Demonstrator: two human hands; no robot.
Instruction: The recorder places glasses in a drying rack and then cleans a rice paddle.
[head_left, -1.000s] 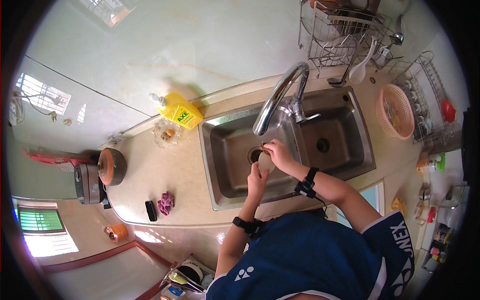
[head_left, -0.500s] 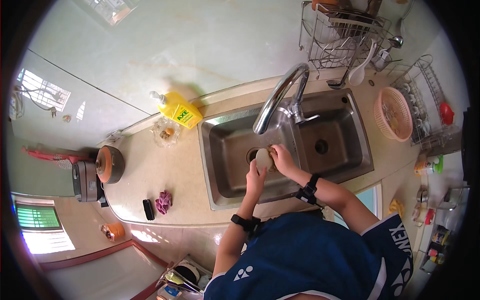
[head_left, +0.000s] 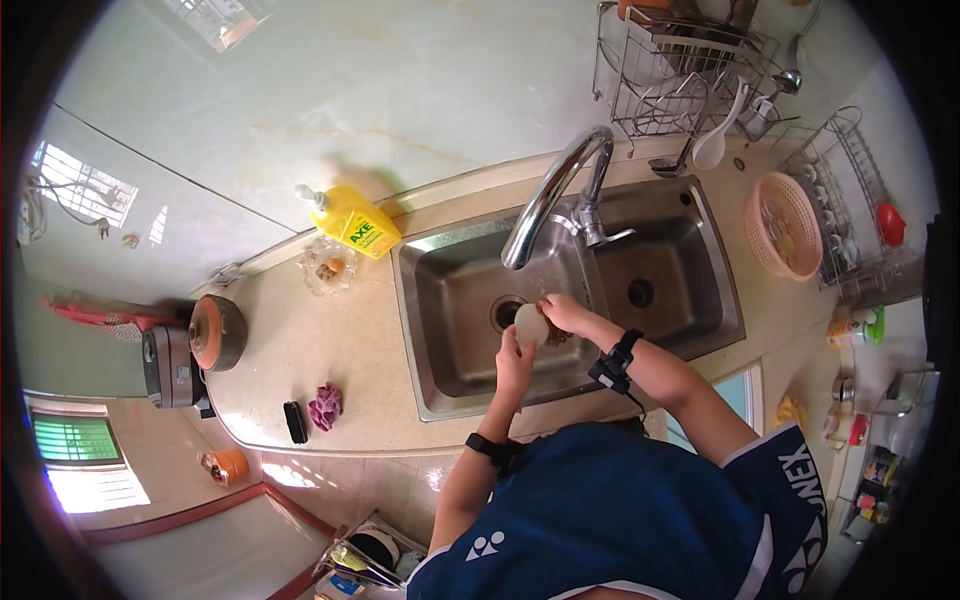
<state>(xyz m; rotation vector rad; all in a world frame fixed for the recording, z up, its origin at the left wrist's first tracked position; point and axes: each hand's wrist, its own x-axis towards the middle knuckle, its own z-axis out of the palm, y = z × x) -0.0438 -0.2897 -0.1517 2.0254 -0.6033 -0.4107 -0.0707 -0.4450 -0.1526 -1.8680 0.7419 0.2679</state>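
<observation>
status, left hand: partly closed, fingers and thumb gripping the near edge of a pale round disc. status, right hand: partly closed, fingertips at the disc's far right edge. a brown, ragged piece shows below these fingers, just beside the disc. whether the right hand grips this piece or only covers part of it cannot be told.

location: the disc is held above the left basin of the sink, near the drain and on the person's side of the faucet.

change: one second ago the right hand was at the disc's far edge, with brown material at its fingertips, and covered part of the disc. half a second ago the brown material lay along the disc's right side. now it shows lower, and the disc's pale face is turned largely toward the camera. the left hand's grip on the near edge is maintained.

meaning, as judged: the left hand steadies the disc and the right hand works around its edge. the handling is in progress; the disc is not set down. the worktop articles, including the yellow bottle and purple cloth, are untouched.
</observation>
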